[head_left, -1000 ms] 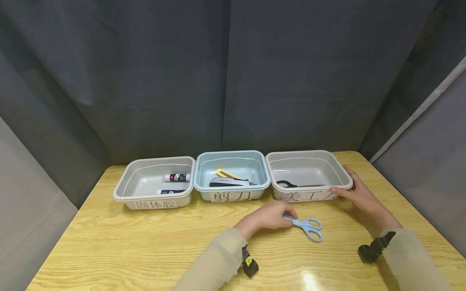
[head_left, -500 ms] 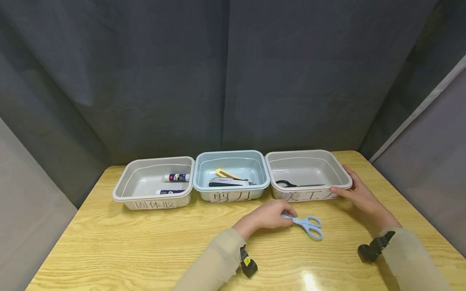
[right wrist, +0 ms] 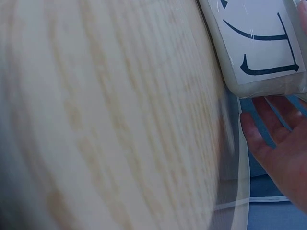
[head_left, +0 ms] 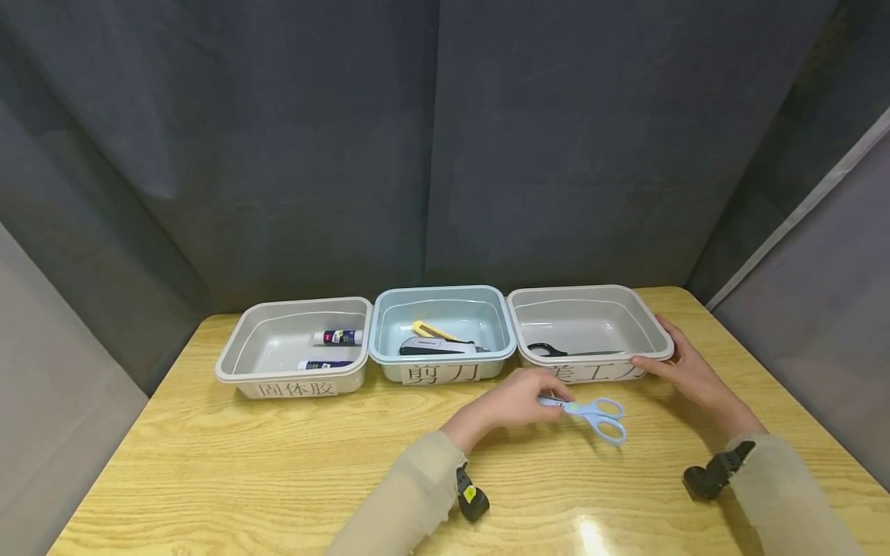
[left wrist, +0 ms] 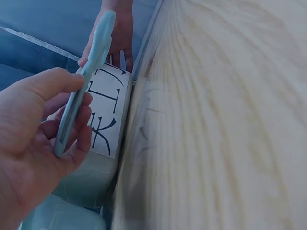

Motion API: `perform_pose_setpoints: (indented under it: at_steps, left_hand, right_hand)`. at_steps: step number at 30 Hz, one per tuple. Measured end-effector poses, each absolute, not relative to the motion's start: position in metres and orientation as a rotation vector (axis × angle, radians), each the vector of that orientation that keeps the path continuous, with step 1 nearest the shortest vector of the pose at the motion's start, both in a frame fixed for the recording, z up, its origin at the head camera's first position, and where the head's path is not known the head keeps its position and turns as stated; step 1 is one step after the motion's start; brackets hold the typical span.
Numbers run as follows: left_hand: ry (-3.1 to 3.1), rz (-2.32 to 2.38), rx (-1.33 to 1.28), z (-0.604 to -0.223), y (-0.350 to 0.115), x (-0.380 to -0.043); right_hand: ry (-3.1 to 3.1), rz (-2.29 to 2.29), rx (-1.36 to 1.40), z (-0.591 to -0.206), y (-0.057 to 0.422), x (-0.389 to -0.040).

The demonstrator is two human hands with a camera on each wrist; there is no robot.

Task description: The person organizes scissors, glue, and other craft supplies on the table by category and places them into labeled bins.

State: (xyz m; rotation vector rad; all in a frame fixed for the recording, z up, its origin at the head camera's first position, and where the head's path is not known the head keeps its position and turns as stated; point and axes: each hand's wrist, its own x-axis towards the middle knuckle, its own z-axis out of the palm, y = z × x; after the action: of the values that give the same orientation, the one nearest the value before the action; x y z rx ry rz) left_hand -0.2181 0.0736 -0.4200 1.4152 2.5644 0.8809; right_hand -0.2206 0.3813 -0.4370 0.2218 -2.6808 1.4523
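Light blue scissors (head_left: 603, 417) are pinched near their blades by my left hand (head_left: 518, 398). Their handles point right, just above the table, in front of the right grey bin (head_left: 591, 293). In the left wrist view the scissors (left wrist: 98, 45) stand edge-on between thumb and fingers. My right hand (head_left: 688, 371) rests against that bin's front right corner, thumb on the front and fingers along the side. The right wrist view shows this hand's (right wrist: 283, 143) fingers spread and mostly straight. Inside the right grey bin lie black-handled scissors (head_left: 548, 350).
A light blue bin (head_left: 445, 292) in the middle holds a yellow cutter (head_left: 433, 331) and a grey-and-black cutter (head_left: 438, 346). Glue sticks (head_left: 339, 337) lie in the left grey bin (head_left: 299, 303). All bins carry front labels. Dark curtains (head_left: 431, 139) hang behind the wooden table (head_left: 278, 463).
The left hand has lifted the light blue scissors slightly off the table and moved them a little toward the right bin. The right hand has stayed at the bin's corner.
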Motion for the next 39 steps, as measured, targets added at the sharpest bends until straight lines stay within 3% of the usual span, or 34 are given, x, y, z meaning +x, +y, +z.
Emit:
perform_pose_setpoints:
  at_steps: [24,39]
  left_hand:
    - [2.576,1.086,1.41,-0.401,0.074,-0.217]
    - [2.621,1.287,1.432,-0.39,0.075,-0.235]
  right_hand:
    - [-2.645,1.489,0.241,-0.436,0.38,-0.219]
    - [-2.611,1.529,0.244,-0.437,0.377,-0.218]
